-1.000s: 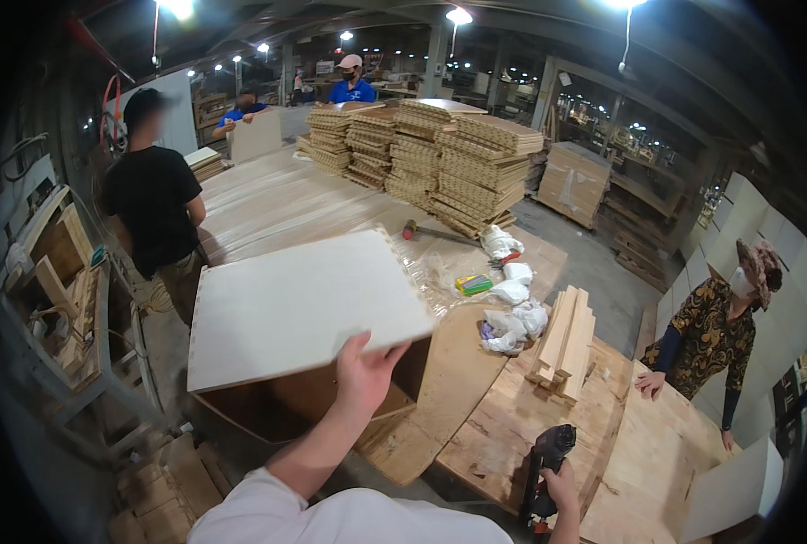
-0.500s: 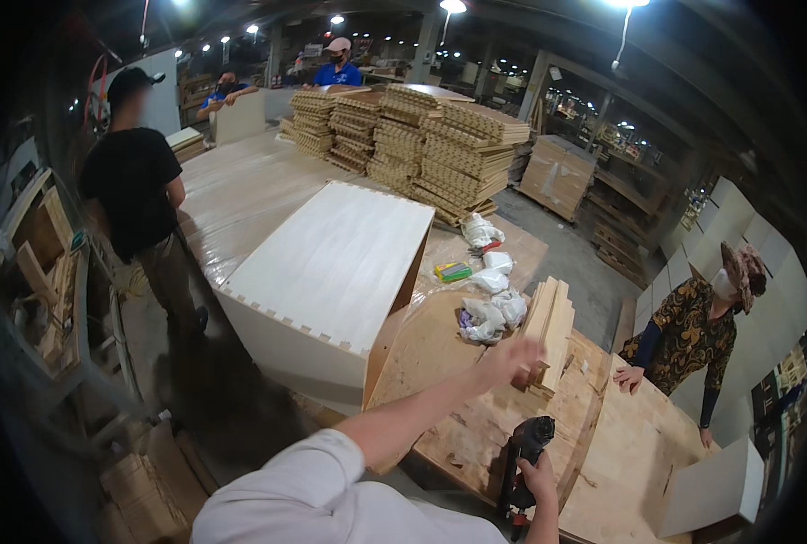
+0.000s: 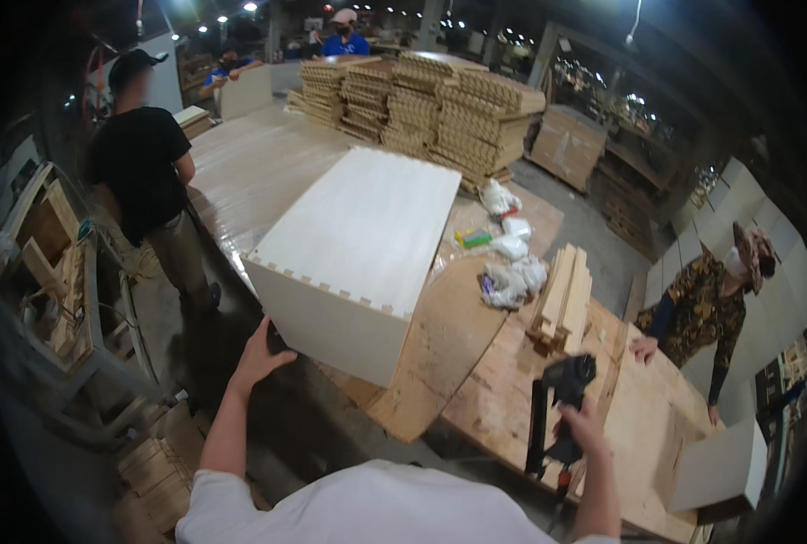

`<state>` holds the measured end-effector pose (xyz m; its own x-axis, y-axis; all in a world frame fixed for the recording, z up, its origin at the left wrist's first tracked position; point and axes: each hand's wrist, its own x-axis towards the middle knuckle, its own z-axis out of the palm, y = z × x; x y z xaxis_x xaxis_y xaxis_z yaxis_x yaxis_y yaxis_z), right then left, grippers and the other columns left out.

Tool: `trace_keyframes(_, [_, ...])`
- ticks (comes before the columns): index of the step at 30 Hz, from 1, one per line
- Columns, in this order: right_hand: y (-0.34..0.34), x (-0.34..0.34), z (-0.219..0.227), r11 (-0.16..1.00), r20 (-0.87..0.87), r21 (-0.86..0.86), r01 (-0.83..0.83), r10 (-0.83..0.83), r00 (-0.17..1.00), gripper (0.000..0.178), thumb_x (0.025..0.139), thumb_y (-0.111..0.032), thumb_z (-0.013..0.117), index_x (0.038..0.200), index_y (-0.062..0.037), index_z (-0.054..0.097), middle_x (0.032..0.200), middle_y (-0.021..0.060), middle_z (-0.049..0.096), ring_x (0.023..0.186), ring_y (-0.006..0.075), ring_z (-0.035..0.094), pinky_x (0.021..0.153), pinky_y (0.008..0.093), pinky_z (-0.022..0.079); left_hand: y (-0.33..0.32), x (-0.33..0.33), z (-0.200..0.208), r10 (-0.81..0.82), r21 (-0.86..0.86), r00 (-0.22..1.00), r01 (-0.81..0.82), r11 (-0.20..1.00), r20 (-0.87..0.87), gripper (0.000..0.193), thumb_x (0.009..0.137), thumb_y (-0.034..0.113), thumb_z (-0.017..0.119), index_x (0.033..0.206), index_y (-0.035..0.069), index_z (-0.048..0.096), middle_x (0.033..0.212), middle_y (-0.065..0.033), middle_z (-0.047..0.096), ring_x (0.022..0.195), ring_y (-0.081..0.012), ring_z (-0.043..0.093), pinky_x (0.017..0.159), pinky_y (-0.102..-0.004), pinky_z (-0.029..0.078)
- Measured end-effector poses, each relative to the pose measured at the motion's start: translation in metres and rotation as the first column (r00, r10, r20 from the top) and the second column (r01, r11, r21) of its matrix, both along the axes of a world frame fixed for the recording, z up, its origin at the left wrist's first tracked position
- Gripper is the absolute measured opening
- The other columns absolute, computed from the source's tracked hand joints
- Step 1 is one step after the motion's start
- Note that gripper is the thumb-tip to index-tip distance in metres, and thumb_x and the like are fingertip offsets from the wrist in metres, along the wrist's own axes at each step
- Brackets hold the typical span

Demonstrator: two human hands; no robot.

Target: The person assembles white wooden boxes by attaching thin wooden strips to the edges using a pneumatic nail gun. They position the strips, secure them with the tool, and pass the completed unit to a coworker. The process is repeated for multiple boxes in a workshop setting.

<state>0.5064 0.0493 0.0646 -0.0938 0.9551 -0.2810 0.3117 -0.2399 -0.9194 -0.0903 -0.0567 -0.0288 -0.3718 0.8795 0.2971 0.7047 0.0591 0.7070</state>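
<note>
A large white wooden box point(image 3: 363, 222) with finger-jointed edges stands in front of me, on the near end of the worktable. My left hand point(image 3: 257, 361) is at its near left corner, thumb and fingers spread apart; whether they touch the panel I cannot tell. In my right hand point(image 3: 587, 428) is a black nail gun point(image 3: 568, 379) with a red fitting low on it, held upright above the plywood bench point(image 3: 485, 399). Just beyond the gun lies a stack of pale wood strips point(image 3: 562, 295).
White plastic bags point(image 3: 512, 279) and a green-yellow packet point(image 3: 472, 238) lie right of the box. Jointed panels point(image 3: 476, 113) are piled behind. A person in black point(image 3: 140, 172) stands left; another in a patterned shirt point(image 3: 698, 295) leans on the right bench beside a white box point(image 3: 721, 467).
My left hand has swung from beside the wood strips across to the box's near left corner. My right hand has raised the nail gun and brought it slightly right.
</note>
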Motion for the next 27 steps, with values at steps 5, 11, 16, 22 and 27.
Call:
trace_keyframes(5, [0.002,-0.047,0.130,0.965,0.024,0.186,-0.185,0.184,0.983,0.032,0.085,-0.010,0.059,0.113,-0.0029,0.044,0.075,0.0045,0.052,0.054,0.0149,0.059,0.047,0.0299,0.051,0.030,0.033,-0.018,0.327,-0.055,0.943,-0.324,0.945,0.058,0.058,0.075,0.040,0.074,0.110,0.003,0.047,0.087,-0.0166,0.066,0.080,-0.0375,0.064,0.070,-0.0456,0.049])
trace_keyframes(11, [0.013,-0.068,0.245,0.953,0.090,0.133,-0.271,0.261,0.961,0.032,0.085,-0.015,0.061,0.110,0.0018,0.051,0.092,0.0140,0.064,0.055,0.0134,0.060,0.045,0.0277,0.053,0.020,0.144,-0.026,-0.039,-0.080,0.987,0.027,0.996,-0.155,0.027,0.087,0.031,0.060,0.099,0.008,0.054,0.069,-0.0138,0.063,0.064,-0.0362,0.062,0.059,-0.0479,0.047])
trace_keyframes(16, [0.030,-0.105,0.286,0.938,0.164,0.049,-0.344,0.332,0.929,0.033,0.086,-0.019,0.062,0.106,0.0054,0.052,0.099,0.0162,0.065,0.055,0.0129,0.061,0.046,0.0275,0.055,0.019,0.165,-0.023,-0.140,-0.030,0.971,0.136,0.990,-0.195,0.020,0.088,0.024,0.059,0.100,0.009,0.055,0.073,-0.0128,0.064,0.064,-0.0347,0.062,0.059,-0.0468,0.047])
trace_keyframes(22, [0.060,-0.128,0.283,0.939,0.278,-0.024,-0.342,0.335,0.900,0.033,0.084,-0.021,0.065,0.103,0.0029,0.054,0.095,0.0142,0.065,0.058,0.0127,0.062,0.049,0.0288,0.056,0.021,0.162,-0.031,-0.115,0.034,0.956,0.129,0.991,-0.269,0.022,0.087,0.023,0.061,0.099,0.005,0.055,0.083,-0.0103,0.066,0.070,-0.0307,0.063,0.063,-0.0409,0.048])
trace_keyframes(27, [0.076,-0.131,0.277,0.944,0.265,-0.072,-0.321,0.328,0.907,0.030,0.085,-0.018,0.063,0.104,0.0027,0.052,0.096,0.0158,0.065,0.056,0.0126,0.061,0.047,0.0294,0.056,0.022,0.163,-0.036,-0.101,0.098,0.968,0.126,0.987,-0.230,0.024,0.086,0.023,0.062,0.100,0.004,0.056,0.087,-0.0121,0.067,0.073,-0.0306,0.064,0.067,-0.0413,0.048])
